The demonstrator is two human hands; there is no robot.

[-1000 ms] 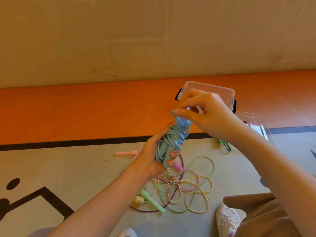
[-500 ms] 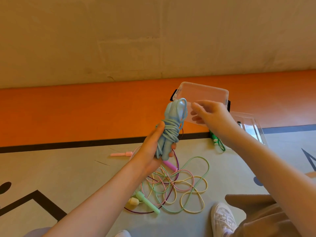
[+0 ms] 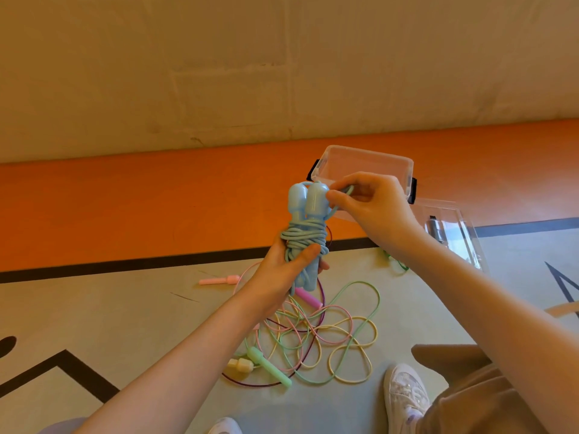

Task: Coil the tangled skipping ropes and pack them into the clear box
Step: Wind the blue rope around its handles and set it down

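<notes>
A light blue skipping rope (image 3: 305,236) is wound round its own two handles, held upright in the air. My left hand (image 3: 283,270) grips the lower part of this bundle. At the top of the handles, my right hand (image 3: 369,203) pinches a loop of the blue cord. The clear box (image 3: 366,164) stands open on the orange floor strip just behind my right hand. On the grey floor below lies a tangle of pink, green, yellow and purple ropes (image 3: 316,336) with a green handle (image 3: 269,366), a cream handle (image 3: 239,364) and pink handles (image 3: 219,280).
The box's clear lid (image 3: 451,230) lies on the floor to its right. A green cord (image 3: 396,263) lies near the lid. My white shoes (image 3: 405,393) and bent knee are at the lower right. A beige wall rises behind the orange strip.
My left hand has lifted the blue bundle more upright. My right hand let go of the rope's top, then came back and pinches a loop of cord beside the handle tops.
</notes>
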